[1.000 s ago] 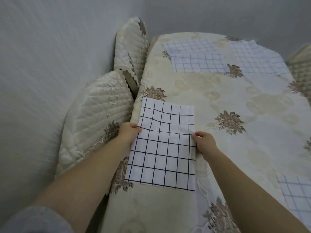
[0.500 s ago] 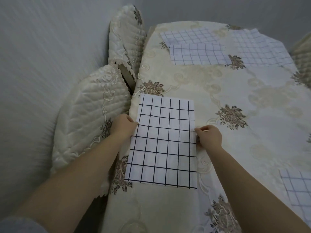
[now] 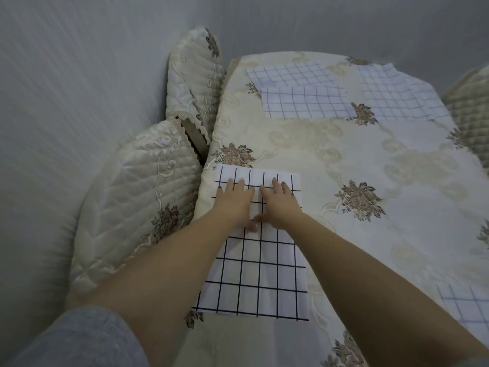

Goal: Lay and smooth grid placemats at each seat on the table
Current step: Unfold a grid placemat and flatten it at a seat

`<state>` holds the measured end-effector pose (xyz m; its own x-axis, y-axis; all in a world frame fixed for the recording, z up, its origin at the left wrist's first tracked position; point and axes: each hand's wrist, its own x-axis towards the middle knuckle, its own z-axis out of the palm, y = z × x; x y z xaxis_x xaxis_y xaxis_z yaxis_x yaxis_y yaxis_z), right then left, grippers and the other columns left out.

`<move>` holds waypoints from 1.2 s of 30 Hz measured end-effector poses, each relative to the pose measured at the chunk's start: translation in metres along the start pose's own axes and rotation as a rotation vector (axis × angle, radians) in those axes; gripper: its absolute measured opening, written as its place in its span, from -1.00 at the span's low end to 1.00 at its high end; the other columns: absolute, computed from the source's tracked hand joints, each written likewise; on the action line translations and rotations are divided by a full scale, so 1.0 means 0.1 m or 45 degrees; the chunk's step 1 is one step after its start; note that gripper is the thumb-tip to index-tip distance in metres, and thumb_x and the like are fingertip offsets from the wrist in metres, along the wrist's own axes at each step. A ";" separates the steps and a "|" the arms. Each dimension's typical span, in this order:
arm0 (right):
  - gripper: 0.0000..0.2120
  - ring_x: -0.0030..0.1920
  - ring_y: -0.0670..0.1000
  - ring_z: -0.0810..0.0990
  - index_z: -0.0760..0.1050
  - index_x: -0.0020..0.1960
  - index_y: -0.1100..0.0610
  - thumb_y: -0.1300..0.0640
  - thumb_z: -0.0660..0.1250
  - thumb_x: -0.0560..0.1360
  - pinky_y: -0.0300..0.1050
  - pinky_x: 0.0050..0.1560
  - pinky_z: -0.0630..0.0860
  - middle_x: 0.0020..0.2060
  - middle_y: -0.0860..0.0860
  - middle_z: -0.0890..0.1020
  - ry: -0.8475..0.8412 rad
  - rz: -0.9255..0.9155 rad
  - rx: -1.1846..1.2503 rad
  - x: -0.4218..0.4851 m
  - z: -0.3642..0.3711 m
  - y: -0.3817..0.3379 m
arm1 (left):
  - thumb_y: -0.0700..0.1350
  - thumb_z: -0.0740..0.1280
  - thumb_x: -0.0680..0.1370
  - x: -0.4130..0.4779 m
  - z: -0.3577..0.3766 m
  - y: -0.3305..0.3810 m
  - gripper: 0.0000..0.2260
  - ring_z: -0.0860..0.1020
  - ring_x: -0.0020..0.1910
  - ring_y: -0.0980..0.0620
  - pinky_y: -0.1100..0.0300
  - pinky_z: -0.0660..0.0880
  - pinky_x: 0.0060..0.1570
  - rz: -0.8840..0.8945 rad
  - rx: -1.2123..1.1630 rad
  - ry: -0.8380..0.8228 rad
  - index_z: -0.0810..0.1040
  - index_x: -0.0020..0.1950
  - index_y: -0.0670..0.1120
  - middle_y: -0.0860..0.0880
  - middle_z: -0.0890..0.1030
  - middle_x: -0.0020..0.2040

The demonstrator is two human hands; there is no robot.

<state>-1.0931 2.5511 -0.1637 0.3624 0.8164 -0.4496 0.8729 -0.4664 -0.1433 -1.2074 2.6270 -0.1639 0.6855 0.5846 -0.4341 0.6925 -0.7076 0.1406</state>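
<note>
A white placemat with a dark grid [image 3: 254,271] lies flat at the table's near-left edge, on the cream floral tablecloth [image 3: 344,154]. My left hand [image 3: 234,203] and my right hand [image 3: 279,203] lie side by side on the mat's far half, palms down, fingers straight, thumbs nearly touching. Two more grid placemats overlap at the far left seat [image 3: 304,102], another lies at the far right [image 3: 397,94], and a corner of one shows at the near right edge [image 3: 465,305].
Two quilted cream chair backs stand against the table's left side, one near [image 3: 132,202] and one farther [image 3: 195,75]. A third chair [image 3: 471,102] is at the far right. A grey wall runs close along the left and behind.
Both hands let go of the mat's side edges and moved onto its top surface, now lying flat together near the far end. The mat lies flatter.
</note>
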 end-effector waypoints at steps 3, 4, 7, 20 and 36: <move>0.00 0.54 0.23 -0.16 -0.15 0.58 -0.02 -0.26 0.39 0.40 0.17 0.51 0.05 0.56 0.13 -0.16 -0.071 0.035 -0.015 0.08 0.07 0.00 | 0.28 0.52 0.23 0.04 0.06 -0.02 0.09 -0.19 0.54 -0.25 -0.29 -0.01 0.45 -0.033 -0.079 -0.076 -0.04 0.56 0.05 -0.09 -0.15 0.58; 0.02 0.54 0.24 -0.16 -0.16 0.58 -0.03 -0.26 0.41 0.38 0.16 0.50 0.06 0.56 0.14 -0.16 -0.067 0.040 -0.009 0.09 0.08 0.01 | 0.28 0.53 0.22 0.04 0.07 -0.03 0.09 -0.20 0.53 -0.25 -0.29 -0.01 0.45 -0.031 -0.088 -0.083 -0.05 0.56 0.06 -0.08 -0.17 0.58; 0.05 0.54 0.24 -0.15 -0.13 0.58 -0.01 -0.26 0.44 0.34 0.15 0.50 0.08 0.56 0.17 -0.14 -0.027 0.041 0.032 0.08 0.07 0.03 | 0.29 0.52 0.23 0.04 0.08 -0.05 0.11 -0.22 0.54 -0.22 -0.27 -0.02 0.46 -0.025 -0.100 -0.074 -0.09 0.56 0.07 -0.06 -0.18 0.59; -0.11 0.55 0.14 -0.06 0.00 0.55 0.13 -0.11 0.42 0.44 0.04 0.45 0.17 0.55 0.18 -0.02 0.115 0.150 0.181 -0.39 0.13 0.21 | 0.28 0.46 0.32 -0.31 0.14 -0.12 -0.01 0.01 0.54 -0.18 -0.12 0.08 0.48 -0.111 -0.165 0.179 0.04 0.56 -0.05 -0.16 0.07 0.56; -0.29 0.55 0.20 -0.15 -0.05 0.57 0.07 -0.16 0.18 0.57 0.12 0.53 -0.01 0.56 0.18 -0.10 0.094 0.056 0.163 -1.60 0.89 -0.30 | 0.24 0.38 0.43 -1.53 0.78 0.10 -0.17 0.01 0.54 -0.16 -0.07 0.14 0.46 -0.062 -0.272 0.110 0.10 0.55 -0.06 -0.14 0.09 0.55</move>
<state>-1.2062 2.4047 -0.1659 0.4266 0.8147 -0.3928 0.8084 -0.5382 -0.2385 -1.3229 2.4993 -0.1650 0.6602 0.6546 -0.3684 0.7510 -0.5829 0.3101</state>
